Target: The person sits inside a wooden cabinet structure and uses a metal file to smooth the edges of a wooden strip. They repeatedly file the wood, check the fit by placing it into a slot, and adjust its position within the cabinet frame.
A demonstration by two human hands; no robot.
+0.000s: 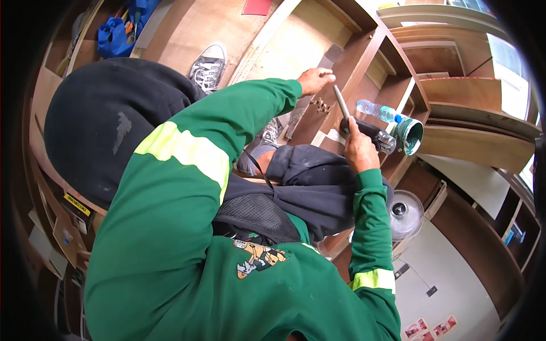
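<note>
My right hand is closed around a slim grey rod-like tool, whose tip points up and away from me. Beside that hand lies a dark cylinder with a clear, shiny end; its kind is hard to make out. Just left of the rod's tip is my left hand, its fingers curled together. Whether it pinches something small does not show. Below it, small brown pieces sit along a brown wooden board.
A clear water bottle lies beside a green-smeared paint can. A fan stands to the right. Wooden panels lean at the far right. A blue bag is at the upper left, and a grey sneaker rests on the plywood.
</note>
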